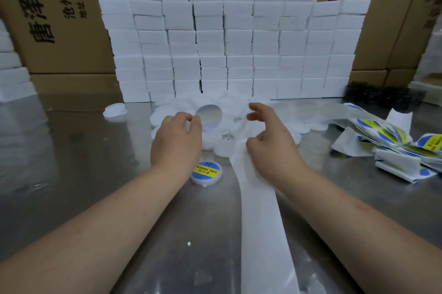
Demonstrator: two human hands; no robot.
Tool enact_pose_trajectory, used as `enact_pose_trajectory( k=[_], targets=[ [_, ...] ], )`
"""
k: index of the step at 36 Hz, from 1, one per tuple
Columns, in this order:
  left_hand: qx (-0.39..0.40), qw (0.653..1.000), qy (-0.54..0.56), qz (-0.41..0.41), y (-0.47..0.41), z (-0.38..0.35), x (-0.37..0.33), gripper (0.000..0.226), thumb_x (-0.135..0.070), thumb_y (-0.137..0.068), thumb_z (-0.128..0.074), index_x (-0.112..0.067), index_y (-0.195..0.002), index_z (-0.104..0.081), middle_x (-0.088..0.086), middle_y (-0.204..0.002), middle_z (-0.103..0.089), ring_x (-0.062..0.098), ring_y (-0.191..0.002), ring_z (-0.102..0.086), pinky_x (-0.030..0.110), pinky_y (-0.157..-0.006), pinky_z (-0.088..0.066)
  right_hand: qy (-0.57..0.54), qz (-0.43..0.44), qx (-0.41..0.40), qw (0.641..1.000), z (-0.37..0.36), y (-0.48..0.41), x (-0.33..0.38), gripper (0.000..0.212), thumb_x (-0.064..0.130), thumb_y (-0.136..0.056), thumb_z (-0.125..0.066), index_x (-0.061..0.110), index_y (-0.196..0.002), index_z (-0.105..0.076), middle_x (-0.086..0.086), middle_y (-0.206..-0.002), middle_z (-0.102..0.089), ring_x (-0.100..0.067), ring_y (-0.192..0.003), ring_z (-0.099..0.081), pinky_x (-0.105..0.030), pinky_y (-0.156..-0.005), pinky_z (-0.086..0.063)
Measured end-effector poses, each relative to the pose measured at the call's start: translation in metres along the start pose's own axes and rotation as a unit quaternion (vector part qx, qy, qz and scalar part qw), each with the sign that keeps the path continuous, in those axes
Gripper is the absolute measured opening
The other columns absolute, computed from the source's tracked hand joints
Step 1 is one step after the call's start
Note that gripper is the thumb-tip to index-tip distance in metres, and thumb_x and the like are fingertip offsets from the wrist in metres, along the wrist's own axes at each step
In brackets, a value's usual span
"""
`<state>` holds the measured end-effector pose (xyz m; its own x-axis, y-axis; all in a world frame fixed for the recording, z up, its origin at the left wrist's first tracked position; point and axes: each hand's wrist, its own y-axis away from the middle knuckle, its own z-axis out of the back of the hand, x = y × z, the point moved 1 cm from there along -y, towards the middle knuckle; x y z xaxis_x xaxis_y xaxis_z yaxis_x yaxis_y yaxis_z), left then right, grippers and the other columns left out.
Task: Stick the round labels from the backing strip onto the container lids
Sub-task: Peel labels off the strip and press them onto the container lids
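My left hand (177,143) pinches the edge of a round label (210,116) that I see from its pale back, held above a heap of plain white lids (229,147). The lower fingers of my right hand (272,143) curl round the white backing strip (263,217), while its upper fingers are spread loosely. From that hand the strip runs down the steel table (95,150) towards me. One lid (207,173) with a blue and yellow label lies on the table just below my left wrist.
More strip with blue and yellow labels (387,135) lies crumpled at the right. A single white lid (114,110) sits apart at the left. Behind the heap rises a wall of white foam blocks (234,54), flanked by cardboard boxes (59,18) and small black items (382,96).
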<state>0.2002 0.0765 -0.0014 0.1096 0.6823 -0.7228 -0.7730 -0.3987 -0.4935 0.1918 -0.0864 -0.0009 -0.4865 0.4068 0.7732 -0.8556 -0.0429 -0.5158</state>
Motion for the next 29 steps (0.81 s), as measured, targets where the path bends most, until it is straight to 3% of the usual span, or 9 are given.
enact_pose_trajectory(
  k=[3, 6, 9, 12, 16, 19, 23, 29],
  targets=[
    [-0.007, 1.000, 0.002, 0.008, 0.000, 0.002, 0.001, 0.025, -0.037, -0.094, -0.037, -0.024, -0.097, -0.058, -0.004, -0.095, -0.044, 0.016, -0.084, -0.039, 0.027, -0.072, -0.028, 0.002, 0.029, -0.006, 1.000, 0.003, 0.001, 0.003, 0.071, -0.006, -0.076, -0.040, 0.039, -0.131, -0.040, 0.023, -0.119, -0.045, 0.004, -0.063, -0.046, -0.015, -0.067, -0.037],
    [-0.005, 1.000, -0.011, -0.005, 0.001, 0.003, 0.000, 0.027, -0.038, -0.095, -0.036, -0.023, -0.099, -0.058, -0.004, -0.095, -0.043, 0.016, -0.086, -0.040, 0.028, -0.072, -0.028, -0.003, 0.044, -0.014, 0.999, 0.005, 0.002, 0.006, 0.064, -0.009, -0.075, -0.038, 0.040, -0.113, -0.052, 0.024, -0.111, -0.052, 0.010, -0.068, -0.043, -0.012, -0.073, -0.036],
    [-0.002, 0.999, -0.031, -0.032, 0.004, 0.003, -0.003, 0.028, -0.040, -0.094, -0.035, -0.023, -0.099, -0.057, -0.003, -0.099, -0.047, 0.016, -0.087, -0.042, 0.028, -0.072, -0.028, -0.006, 0.014, 0.002, 1.000, 0.005, 0.000, 0.006, 0.051, -0.008, -0.076, -0.038, 0.037, -0.082, -0.060, 0.029, -0.070, -0.057, 0.015, -0.055, -0.046, -0.002, -0.057, -0.034],
    [-0.006, 0.997, -0.049, -0.065, 0.006, 0.005, -0.006, 0.031, -0.042, -0.092, -0.035, -0.023, -0.098, -0.058, 0.001, -0.106, -0.053, 0.021, -0.097, -0.049, 0.030, -0.074, -0.032, -0.016, -0.014, 0.027, 0.999, 0.002, -0.001, 0.004, 0.048, -0.006, -0.078, -0.037, 0.034, -0.066, -0.060, 0.018, -0.064, -0.061, 0.010, -0.048, -0.048, -0.005, -0.045, -0.032],
    [-0.008, 0.993, -0.072, -0.098, 0.008, 0.006, -0.010, 0.037, -0.044, -0.090, -0.036, -0.020, -0.105, -0.059, 0.003, -0.112, -0.054, 0.024, -0.103, -0.050, 0.035, -0.083, -0.038, -0.047, -0.049, 0.033, 0.997, 0.003, -0.002, 0.002, 0.038, 0.005, -0.082, -0.044, 0.030, -0.061, -0.064, 0.017, -0.059, -0.062, 0.014, -0.058, -0.051, -0.003, -0.049, -0.035],
    [-0.010, 0.990, -0.082, -0.114, 0.009, 0.007, -0.013, 0.037, -0.044, -0.091, -0.039, -0.019, -0.108, -0.060, 0.003, -0.112, -0.054, 0.024, -0.103, -0.050, 0.035, -0.085, -0.037, -0.079, -0.086, 0.028, 0.993, 0.004, -0.003, 0.003, 0.029, 0.020, -0.085, -0.049, 0.024, -0.063, -0.068, 0.014, -0.057, -0.064, 0.002, -0.061, -0.054, -0.015, -0.055, -0.039],
    [-0.005, 0.986, -0.090, -0.138, 0.011, 0.008, -0.015, 0.037, -0.044, -0.090, -0.044, -0.017, -0.112, -0.059, 0.004, -0.115, -0.054, 0.023, -0.107, -0.049, 0.034, -0.088, -0.035, -0.120, -0.131, -0.002, 0.984, 0.005, -0.004, 0.004, 0.038, 0.038, -0.091, -0.049, 0.021, -0.062, -0.067, 0.011, -0.054, -0.063, -0.008, -0.064, -0.054, -0.024, -0.060, -0.037],
    [-0.017, 0.983, -0.087, -0.161, 0.011, 0.010, -0.016, 0.038, -0.043, -0.087, -0.050, -0.015, -0.111, -0.061, 0.005, -0.115, -0.055, 0.024, -0.108, -0.049, 0.031, -0.087, -0.033, -0.132, -0.153, -0.010, 0.979, 0.004, -0.004, 0.007, 0.034, 0.035, -0.088, -0.055, 0.019, -0.060, -0.066, 0.009, -0.057, -0.063, -0.013, -0.065, -0.054, -0.027, -0.065, -0.040]
  ],
)
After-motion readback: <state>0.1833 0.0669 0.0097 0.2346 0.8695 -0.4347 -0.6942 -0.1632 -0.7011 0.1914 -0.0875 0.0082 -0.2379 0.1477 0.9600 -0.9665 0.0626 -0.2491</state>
